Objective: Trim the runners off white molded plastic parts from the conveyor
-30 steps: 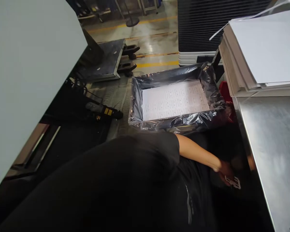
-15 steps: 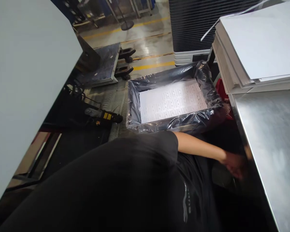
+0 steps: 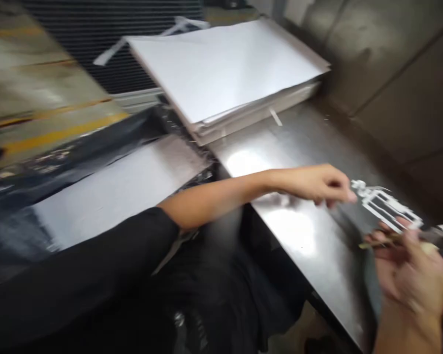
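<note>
My left hand (image 3: 327, 184) reaches over the metal table, its thumb and fingers drawn together. Its fingertips are at the upper end of a white cut-out strip with rectangular openings (image 3: 386, 206); blur hides whether they grip it. Lower right, my right hand (image 3: 415, 268) is palm up with curled fingers. It holds a thin yellowish-brown stick-like tool (image 3: 382, 241), and the strip's lower end lies at its fingertips. The tool's exact kind is too blurred to tell.
A thick stack of white sheets (image 3: 229, 69) rests on the metal table (image 3: 295, 236). To the left is a dark bin lined with clear plastic (image 3: 133, 128), with pale sheets (image 3: 121, 187) in it. A metal panel (image 3: 402, 73) stands behind the table.
The view has swung right toward the table. My left arm has moved from beside the table edge to over its top. My right hand, with the tool and white strip, has come into view.
</note>
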The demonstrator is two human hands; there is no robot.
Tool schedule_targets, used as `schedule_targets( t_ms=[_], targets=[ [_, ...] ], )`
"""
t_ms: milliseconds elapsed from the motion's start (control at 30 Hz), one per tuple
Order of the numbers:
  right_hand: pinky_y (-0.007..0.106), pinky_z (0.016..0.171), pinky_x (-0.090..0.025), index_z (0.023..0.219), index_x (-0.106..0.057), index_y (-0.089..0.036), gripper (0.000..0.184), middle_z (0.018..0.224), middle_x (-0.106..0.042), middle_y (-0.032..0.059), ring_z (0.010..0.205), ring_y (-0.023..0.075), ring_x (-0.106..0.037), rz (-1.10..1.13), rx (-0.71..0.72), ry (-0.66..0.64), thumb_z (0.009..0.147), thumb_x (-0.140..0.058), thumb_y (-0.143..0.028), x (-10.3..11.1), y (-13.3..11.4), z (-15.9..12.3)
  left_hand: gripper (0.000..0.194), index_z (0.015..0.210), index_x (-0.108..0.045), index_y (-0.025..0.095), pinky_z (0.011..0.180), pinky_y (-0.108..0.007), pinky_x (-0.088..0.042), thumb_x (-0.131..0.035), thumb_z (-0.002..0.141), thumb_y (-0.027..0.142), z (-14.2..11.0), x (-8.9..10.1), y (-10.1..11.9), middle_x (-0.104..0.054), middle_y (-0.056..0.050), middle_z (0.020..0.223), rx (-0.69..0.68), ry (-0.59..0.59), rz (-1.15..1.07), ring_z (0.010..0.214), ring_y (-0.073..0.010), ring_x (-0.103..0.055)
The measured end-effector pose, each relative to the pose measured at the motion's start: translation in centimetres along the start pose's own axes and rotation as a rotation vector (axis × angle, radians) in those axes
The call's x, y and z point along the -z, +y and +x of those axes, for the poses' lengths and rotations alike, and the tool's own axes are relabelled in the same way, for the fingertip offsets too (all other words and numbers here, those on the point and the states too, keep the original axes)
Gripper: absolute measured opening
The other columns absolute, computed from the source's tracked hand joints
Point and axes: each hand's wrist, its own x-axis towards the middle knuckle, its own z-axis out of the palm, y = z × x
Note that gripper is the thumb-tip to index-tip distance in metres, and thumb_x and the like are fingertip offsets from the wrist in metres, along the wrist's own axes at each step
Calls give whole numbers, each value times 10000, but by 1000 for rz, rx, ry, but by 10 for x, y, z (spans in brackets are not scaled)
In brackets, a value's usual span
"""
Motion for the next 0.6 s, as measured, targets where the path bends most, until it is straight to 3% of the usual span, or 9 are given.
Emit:
schedule_targets(
  t_ms=[33,100,200,333,433,600],
  targets=[
    [331,565,-642,951,-784,-168,386,895,-730,86,627,209,-672,-3,-17,64,858,-1041,-440,11,1,-2,245,896,-685,159,597,-194,-509,-827,1054,280,16,8,3,-706,-34,798,-1,209,62,691,-121,-628],
    [370,611,-662,1072,-827,-177,429,985,-762,126,687,232,-708,12,-55,132,874,-1026,-502,20,5,-5,233,959,-634,157,568,-182,-466,-769,1103,282,41,12,1,-720,-36,817,35,384,129,656,-105,-615],
    [369,663,-657,1186,-850,-203,422,1062,-770,133,745,231,-718,55,-80,149,949,-983,-525,14,6,-9,205,1126,-653,141,519,-183,-430,-651,1173,340,61,5,-5,-767,-68,949,86,254,127,646,-103,-648],
    [345,723,-644,1232,-866,-227,357,1096,-755,135,788,215,-702,111,-111,134,1030,-928,-515,8,1,-14,263,1079,-737,107,513,-167,-415,-628,1170,328,72,-2,-11,-728,-54,904,26,93,57,618,-73,-615],
    [339,746,-640,1196,-873,-236,301,1029,-735,120,797,208,-682,142,-138,133,1057,-902,-502,10,1,-16,278,1055,-754,113,500,-164,-418,-690,1132,372,69,-3,-18,-736,-51,877,13,108,-31,606,-74,-596],
    [347,756,-643,1220,-870,-239,264,975,-712,113,804,219,-674,171,-168,65,1156,-762,-471,12,2,-19,281,1057,-752,138,436,-157,-362,-706,1115,409,54,-9,-27,-753,-39,848,145,123,-164,548,-67,-546]
  ],
)
